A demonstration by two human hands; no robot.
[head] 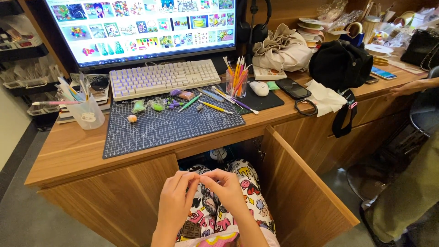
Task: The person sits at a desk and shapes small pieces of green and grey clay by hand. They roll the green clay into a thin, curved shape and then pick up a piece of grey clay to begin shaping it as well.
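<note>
Nearest the camera, the left hand (175,201) and right hand (227,190) meet over the lap, above patterned trousers (206,219). The fingers (190,179) of both hands are drawn together at the tips, pinching a very small item between them; the item itself is too small to identify. To the right of the hands, a wooden cabinet door (302,192) stands open below the tabletop (73,151). On the tabletop, a dark cutting mat (169,126) carries small clay pieces: a pale ball (132,118), a green piece (138,106) and purple bits (173,104), with thin modelling tools (215,107) lying beside them. A translucent cup (87,112) of tools stands left of the mat; a clear holder (237,82) of coloured tools stands at its far right corner, near a white mouse (259,88). Behind the mat lies a white keyboard (164,77), and behind that a monitor (141,25) showing a grid of pictures. Far right, another person's hand (404,89) rests on the tabletop edge, beyond a black bag (340,64).
</note>
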